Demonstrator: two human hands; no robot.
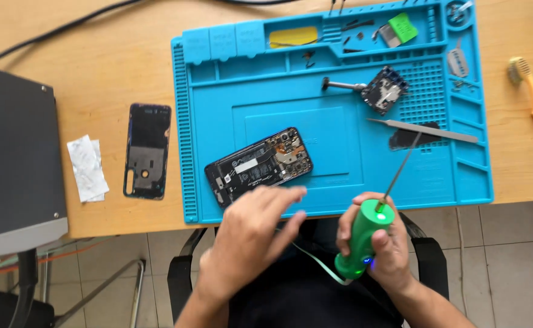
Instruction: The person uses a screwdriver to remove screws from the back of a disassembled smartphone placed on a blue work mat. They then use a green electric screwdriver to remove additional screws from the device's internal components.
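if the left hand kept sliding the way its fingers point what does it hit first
Probably the opened phone on the blue mat. The left hand has its fingers aimed up and right, their tips already at the phone's near edge; whether they touch it is unclear.

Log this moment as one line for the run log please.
left hand: open, reaching to opened phone | right hand: gripping green screwdriver | blue mat: tweezers

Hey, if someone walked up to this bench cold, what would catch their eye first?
Probably the bright blue work mat on the wooden table, with an opened phone lying on it, insides showing. Next, the green electric screwdriver gripped in the right hand at the mat's near edge, while the left hand reaches toward the phone.
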